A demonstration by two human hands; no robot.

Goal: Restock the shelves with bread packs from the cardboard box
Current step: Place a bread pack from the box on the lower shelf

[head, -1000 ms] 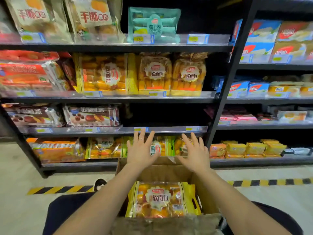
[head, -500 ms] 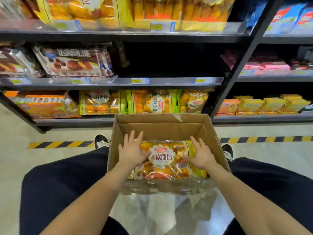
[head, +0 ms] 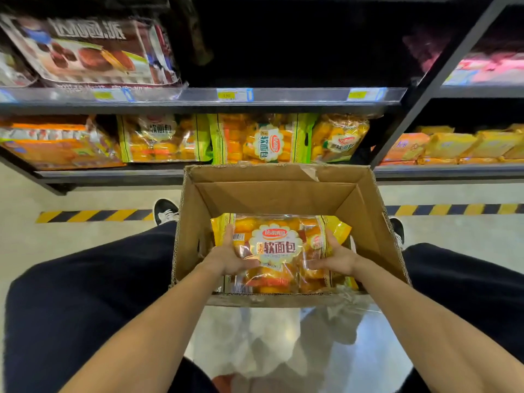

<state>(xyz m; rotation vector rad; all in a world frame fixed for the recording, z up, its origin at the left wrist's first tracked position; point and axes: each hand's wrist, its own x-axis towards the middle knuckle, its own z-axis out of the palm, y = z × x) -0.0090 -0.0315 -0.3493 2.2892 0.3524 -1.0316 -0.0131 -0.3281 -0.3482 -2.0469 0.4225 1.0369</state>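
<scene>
An open cardboard box (head: 365,205) stands on the floor between my knees. Inside it lies a yellow-and-orange bread pack (head: 276,245) with a white scalloped label. My left hand (head: 226,258) grips the pack's left side, thumb on top. My right hand (head: 336,258) grips its right side, fingers partly hidden under the plastic. More packaging shows beneath the held pack. Similar bread packs (head: 265,140) stand on the bottom shelf (head: 113,173) straight ahead.
The middle shelf (head: 283,95) is dark to the right of brown cake packs (head: 90,52). Yellow snack packs (head: 453,146) fill the right-hand unit. My shoes (head: 166,211) flank the box on a floor with yellow-black tape (head: 93,215).
My hands came back from the bottom shelf, dropped into the box and closed on the sides of the top bread pack. The view tilted down toward the box.
</scene>
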